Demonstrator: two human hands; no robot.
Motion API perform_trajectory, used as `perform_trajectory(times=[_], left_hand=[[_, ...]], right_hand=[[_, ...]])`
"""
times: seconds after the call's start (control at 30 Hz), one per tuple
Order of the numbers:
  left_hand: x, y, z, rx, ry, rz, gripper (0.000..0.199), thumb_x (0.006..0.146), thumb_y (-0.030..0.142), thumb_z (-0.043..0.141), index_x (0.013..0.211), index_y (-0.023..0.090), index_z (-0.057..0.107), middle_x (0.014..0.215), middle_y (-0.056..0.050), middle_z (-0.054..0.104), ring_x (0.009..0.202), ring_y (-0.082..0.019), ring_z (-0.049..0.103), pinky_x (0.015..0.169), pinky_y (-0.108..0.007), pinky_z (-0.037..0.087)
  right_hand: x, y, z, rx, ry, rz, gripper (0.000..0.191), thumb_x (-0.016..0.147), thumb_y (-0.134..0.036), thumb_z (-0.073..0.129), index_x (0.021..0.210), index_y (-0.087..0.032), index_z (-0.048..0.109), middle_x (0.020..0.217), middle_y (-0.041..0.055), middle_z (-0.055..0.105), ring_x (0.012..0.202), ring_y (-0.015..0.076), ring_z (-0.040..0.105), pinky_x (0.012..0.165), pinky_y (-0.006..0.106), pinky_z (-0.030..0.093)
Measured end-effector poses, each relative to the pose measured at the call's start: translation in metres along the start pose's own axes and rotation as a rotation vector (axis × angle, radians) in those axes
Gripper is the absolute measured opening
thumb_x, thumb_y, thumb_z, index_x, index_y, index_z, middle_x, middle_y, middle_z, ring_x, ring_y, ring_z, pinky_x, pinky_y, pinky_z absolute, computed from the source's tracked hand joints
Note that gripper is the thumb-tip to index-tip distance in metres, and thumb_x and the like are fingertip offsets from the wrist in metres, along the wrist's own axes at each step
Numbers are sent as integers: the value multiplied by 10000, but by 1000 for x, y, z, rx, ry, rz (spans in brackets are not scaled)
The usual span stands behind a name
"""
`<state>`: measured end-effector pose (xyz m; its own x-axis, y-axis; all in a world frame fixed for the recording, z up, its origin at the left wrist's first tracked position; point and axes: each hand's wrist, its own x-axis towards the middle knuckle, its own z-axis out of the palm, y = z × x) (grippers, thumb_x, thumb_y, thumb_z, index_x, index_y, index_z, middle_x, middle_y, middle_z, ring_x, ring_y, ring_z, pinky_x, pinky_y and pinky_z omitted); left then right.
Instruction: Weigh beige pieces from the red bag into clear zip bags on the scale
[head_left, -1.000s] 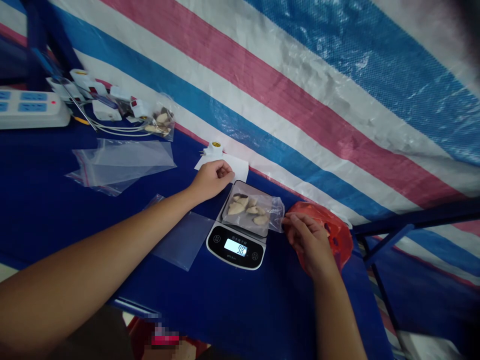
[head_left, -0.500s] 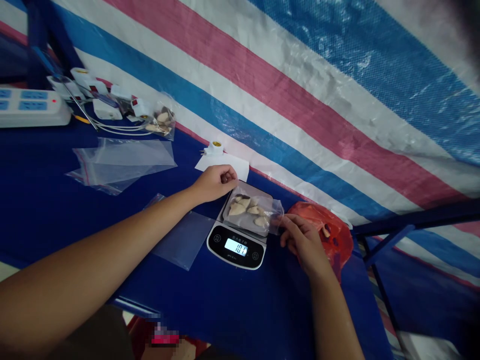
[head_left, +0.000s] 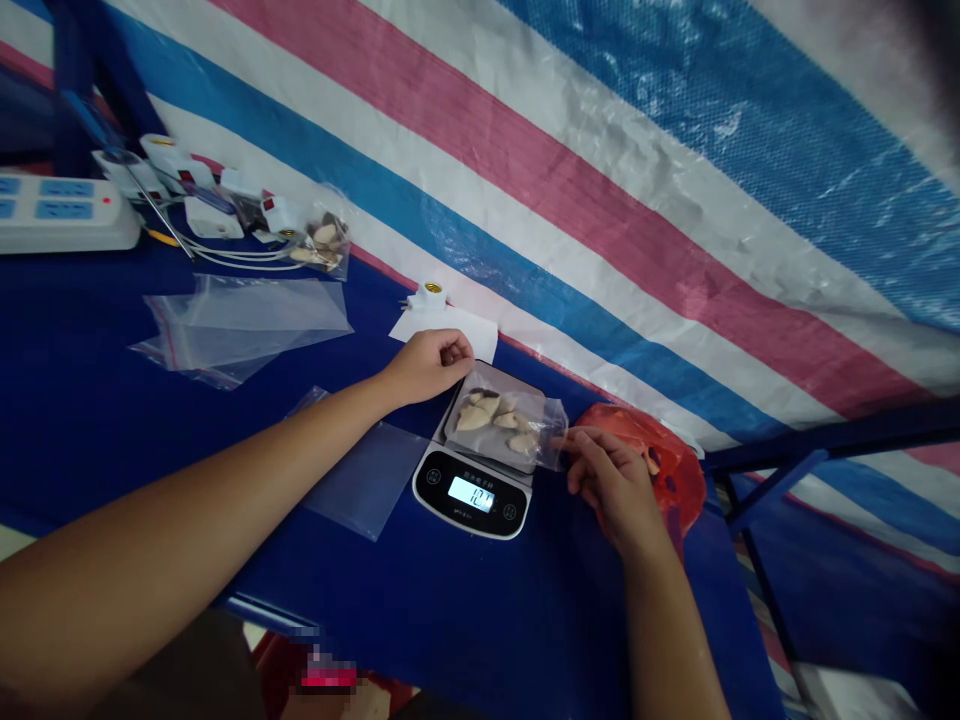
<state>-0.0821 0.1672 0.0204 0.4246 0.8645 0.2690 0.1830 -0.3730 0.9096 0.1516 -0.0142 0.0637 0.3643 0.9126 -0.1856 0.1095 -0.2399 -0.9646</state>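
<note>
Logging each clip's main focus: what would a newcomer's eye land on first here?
Probably the lit kitchen scale at centre on the blue table, bearing a clear bag of pale pieces. The left hand rests at the bag's far corner; the right hand touches its open end, beside a red bag. Behind hangs a striped tarp.

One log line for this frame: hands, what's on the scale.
left hand: closed, at bag's far corner | right hand: at bag's open end | clear bag of pale pieces on scale | red bag beside
</note>
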Motion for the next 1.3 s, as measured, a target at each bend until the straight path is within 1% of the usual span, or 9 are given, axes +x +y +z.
perform_trajectory(times=[0.3, 0.47, 0.57, 0.63, 0.7, 0.83, 0.9, 1.03, 1.3], left_hand=[[0, -1, 0, -14, -9, -12, 88, 746, 256, 675, 769, 174, 652, 654, 19, 559, 600, -101, 476, 594, -264, 385], [4, -5, -1, -58, 66, -22, 146, 789, 322, 655, 760, 179, 647, 654, 20, 551, 604, -101, 452, 581, -256, 350], [5, -7, -1, -56, 99, -33, 181, 810, 350, 630, 744, 182, 640, 638, 20, 540, 598, -106, 445, 577, -261, 335], [6, -8, -1, -55, 103, -34, 185, 811, 353, 629, 738, 183, 637, 635, 20, 539, 596, -108, 444, 579, -264, 334], [6, -8, -1, -59, 103, -36, 185, 809, 353, 632, 737, 183, 636, 636, 19, 543, 595, -109, 448, 580, -265, 336], [6, -8, -1, -47, 109, -52, 182, 810, 352, 629, 748, 181, 644, 635, 17, 550, 593, -112, 456, 579, -267, 339], [6, -9, -1, -40, 113, -50, 186, 810, 356, 628, 752, 180, 647, 634, 18, 547, 593, -112, 456, 580, -267, 341], [6, -9, -1, -31, 119, -41, 191, 809, 357, 629, 749, 178, 651, 634, 20, 554, 592, -110, 458, 578, -264, 342], [6, -3, -2, -21, 122, -46, 168, 804, 332, 628, 734, 179, 645, 608, 29, 536, 570, -104, 434, 567, -261, 333]], right_hand=[[0, 0, -1, 5, 17, -17, 412, 770, -563, 795, 933, -192, 722, 992, 92, 775, 443, 81, 556, 338, 179, 252], [-1, -1, -2, -5, 63, -29, 424, 766, -571, 791, 938, -189, 727, 994, 101, 776, 453, 87, 547, 347, 191, 249], [0, 1, -3, -31, 93, -53, 433, 766, -576, 794, 952, -191, 728, 968, 96, 772, 470, 93, 537, 373, 202, 290], [1, 3, -4, -46, 109, -72, 429, 768, -576, 797, 953, -195, 733, 913, 83, 765, 485, 98, 527, 397, 211, 322], [2, 5, -5, -56, 132, -90, 421, 767, -577, 800, 926, -193, 733, 796, 60, 734, 488, 102, 504, 408, 214, 326], [4, 8, -6, -58, 172, -110, 416, 781, -590, 788, 856, -187, 713, 567, -7, 588, 460, 98, 455, 401, 205, 302], [4, 9, -7, -58, 174, -108, 420, 788, -597, 779, 863, -190, 710, 587, -8, 591, 470, 104, 482, 397, 205, 328], [5, 10, -8, -86, 169, -125, 420, 794, -594, 773, 898, -191, 718, 731, 23, 666, 521, 114, 553, 413, 218, 408], [6, 10, -7, -107, 158, -153, 415, 808, -590, 758, 920, -191, 734, 780, 40, 693, 567, 132, 610, 436, 228, 454]])
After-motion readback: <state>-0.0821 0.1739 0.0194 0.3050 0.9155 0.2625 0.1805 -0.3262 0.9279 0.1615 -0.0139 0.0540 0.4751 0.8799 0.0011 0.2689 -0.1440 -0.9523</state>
